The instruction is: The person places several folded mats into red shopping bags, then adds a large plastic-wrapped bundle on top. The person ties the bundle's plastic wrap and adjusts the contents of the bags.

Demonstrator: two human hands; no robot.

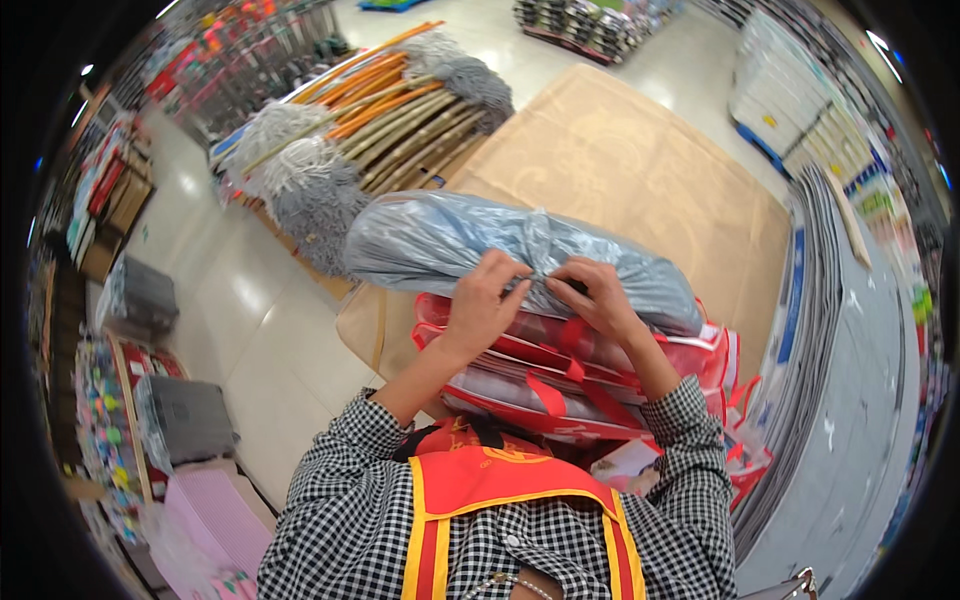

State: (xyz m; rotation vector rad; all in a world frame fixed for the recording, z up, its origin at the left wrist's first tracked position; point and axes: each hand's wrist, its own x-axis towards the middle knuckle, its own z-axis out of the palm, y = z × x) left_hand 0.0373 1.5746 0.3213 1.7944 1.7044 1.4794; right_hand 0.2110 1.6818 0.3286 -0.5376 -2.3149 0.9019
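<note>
A long bundle wrapped in grey-blue plastic [442,225] lies across the near part of a surface covered in tan patterned cloth. At the middle of the bundle the plastic is gathered into a twist or knot. My left hand [491,300] pinches the gathered plastic from the left, thumb against fingers. From the right, my right hand [596,296] pinches it too, its fingertips close to those of my left hand. Just below the bundle are stacked red-trimmed clear bags [540,405] with red straps, partly hidden by my forearms.
Mops [315,187] with orange and bamboo handles are piled at upper left. The tan cloth [637,150] spreads beyond the bundle. Stacked grey sheets [832,375] stand at the right. Grey wrapped boxes [184,420] and pink ribbed material [214,525] are at lower left.
</note>
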